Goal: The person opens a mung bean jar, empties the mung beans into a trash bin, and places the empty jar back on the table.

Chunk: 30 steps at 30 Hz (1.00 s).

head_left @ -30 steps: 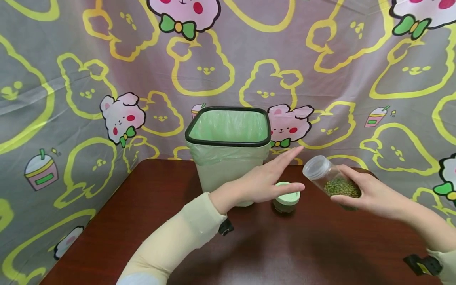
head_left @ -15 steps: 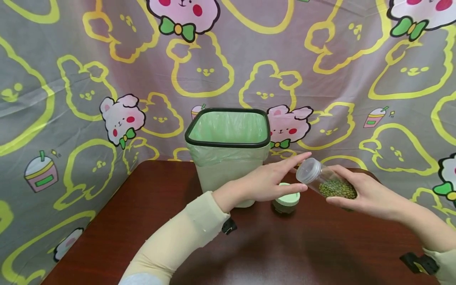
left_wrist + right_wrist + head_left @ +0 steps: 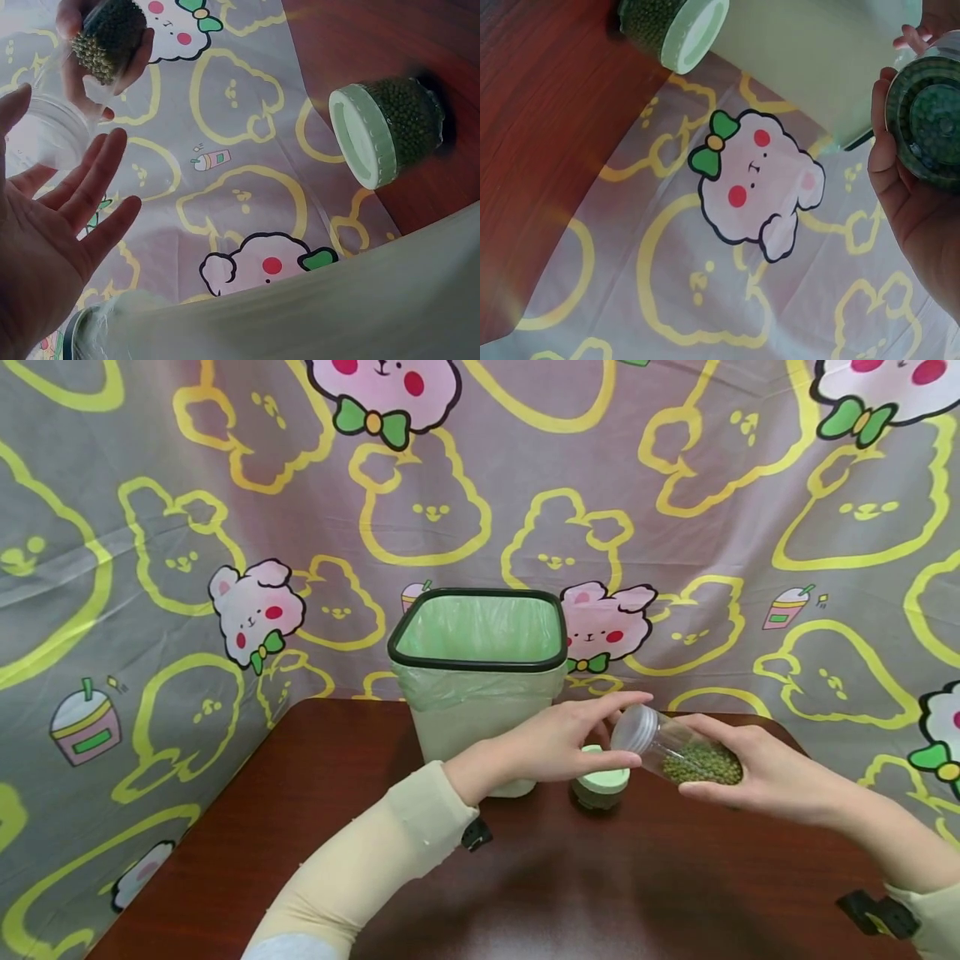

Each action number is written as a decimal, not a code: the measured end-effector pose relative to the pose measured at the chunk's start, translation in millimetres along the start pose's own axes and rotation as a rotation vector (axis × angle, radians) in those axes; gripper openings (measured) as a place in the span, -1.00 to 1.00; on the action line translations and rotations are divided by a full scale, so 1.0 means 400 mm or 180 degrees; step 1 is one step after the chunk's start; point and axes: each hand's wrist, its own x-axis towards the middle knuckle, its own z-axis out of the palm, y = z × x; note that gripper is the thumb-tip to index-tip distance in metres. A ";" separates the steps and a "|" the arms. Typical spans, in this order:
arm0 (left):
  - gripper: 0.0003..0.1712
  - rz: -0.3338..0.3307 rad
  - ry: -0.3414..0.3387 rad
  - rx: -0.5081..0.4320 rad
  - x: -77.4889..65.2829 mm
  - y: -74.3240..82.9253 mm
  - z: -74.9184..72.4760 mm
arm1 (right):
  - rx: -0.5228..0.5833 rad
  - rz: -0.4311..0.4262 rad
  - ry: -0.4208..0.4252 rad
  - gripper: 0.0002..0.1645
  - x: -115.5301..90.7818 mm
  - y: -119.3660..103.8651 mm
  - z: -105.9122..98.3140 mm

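My right hand [image 3: 776, 772] grips a clear jar [image 3: 701, 763] part-filled with green beans, tilted with its translucent lid [image 3: 634, 729] toward the left hand. Its base faces the right wrist camera, where my right-hand fingers [image 3: 885, 142] wrap its side. My left hand [image 3: 551, 743] reaches to the lid, thumb in front and index finger behind. In the left wrist view its fingers [image 3: 94, 187] are spread and fairly straight close to the lid; whether they touch it I cannot tell. Below them a second, squat jar with a pale green lid [image 3: 606, 778] stands on the table, also holding green beans.
A pale bin [image 3: 480, 718] with a black rim and a green liner stands on the table behind the left hand. The dark red-brown table [image 3: 600, 885] backs onto a grey curtain [image 3: 300, 527] printed with cartoon figures.
My right hand has brought the clear jar leftward and slightly down, so its lid now lies between the left thumb and fingers. The left hand has moved only slightly.
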 end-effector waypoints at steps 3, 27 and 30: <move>-0.28 0.0068 0.0065 0.0087 -0.001 0.001 0.000 | 0.0049 -0.0020 0.0016 -0.29 0.002 -0.005 0.001; -0.44 -0.0358 0.0543 0.0732 -0.023 0.027 0.013 | -0.0106 -0.0307 0.0166 -0.29 0.028 -0.019 0.007; -0.41 -0.0419 0.0538 0.0785 -0.024 0.027 0.015 | -0.0078 -0.0277 0.0144 -0.29 0.027 -0.019 0.009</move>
